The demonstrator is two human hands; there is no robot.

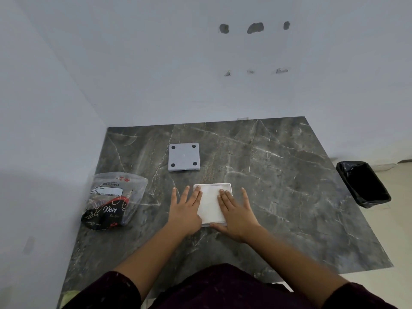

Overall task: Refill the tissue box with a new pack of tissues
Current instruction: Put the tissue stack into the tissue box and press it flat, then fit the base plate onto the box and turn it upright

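So right now I've got both hands flat on the tissues (211,202) sitting in the open tissue box (229,186), which is on the dark marble tabletop (289,186) right in front of me. Left hand (186,211) has its fingers spread and lies half on the stack's left edge, right hand (236,216) covers the right side, thumb along the near rim; neither is gripping anything, just pressing down, palms open. The stack looks soft and squashy to me, light too, so I'd push evenly and not pinch, otherwise the top sheets will probably crumple or slide. The box walls look like thin rigid plastic, best held by the sides. The grey base panel (184,157) with four dark feet lies well apart, further back, and would be stiff enough to lift by its edges. The emptied plastic wrapper (113,201) is off to the left. Can't tell how deep the box is or whether the tissues sit fully below the rim, since my hands cover most of it. A black bin (365,184) is off the right edge.
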